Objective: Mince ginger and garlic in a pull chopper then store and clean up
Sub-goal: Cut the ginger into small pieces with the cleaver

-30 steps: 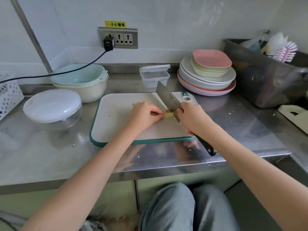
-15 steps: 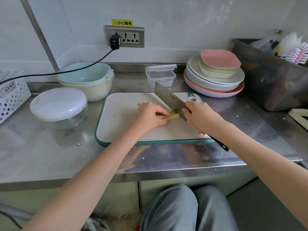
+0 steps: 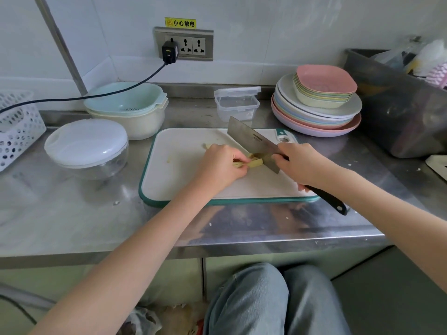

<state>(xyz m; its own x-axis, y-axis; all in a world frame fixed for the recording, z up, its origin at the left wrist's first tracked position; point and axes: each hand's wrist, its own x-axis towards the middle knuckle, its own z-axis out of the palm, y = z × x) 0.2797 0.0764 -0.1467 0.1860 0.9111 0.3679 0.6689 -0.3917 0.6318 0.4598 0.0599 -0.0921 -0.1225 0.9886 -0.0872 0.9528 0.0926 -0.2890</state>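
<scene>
On the white cutting board (image 3: 183,175) with its green rim, the left hand (image 3: 221,166) lies with fingers curled, pinching pale yellow ginger strips (image 3: 251,163) against the surface; most of the ginger is hidden under those fingers, and only the cut ends poke out toward 3 o'clock. Just beside them the cleaver (image 3: 254,143) stands tilted, its edge touching the ginger ends. The right hand (image 3: 301,165) wraps the cleaver where blade meets handle, covering that joint; the black handle end sticks out past the board toward 5 o'clock. A small pale scrap at 11 o'clock of the left hand is too small to identify. The pull chopper (image 3: 87,147), lid on, sits on the steel counter (image 3: 72,221) at 9 o'clock of the board. A clear storage box (image 3: 238,105) stands at 12 o'clock, stacked plates (image 3: 316,110) at 2 o'clock. The dark bin (image 3: 396,110) at far right is cut off.
</scene>
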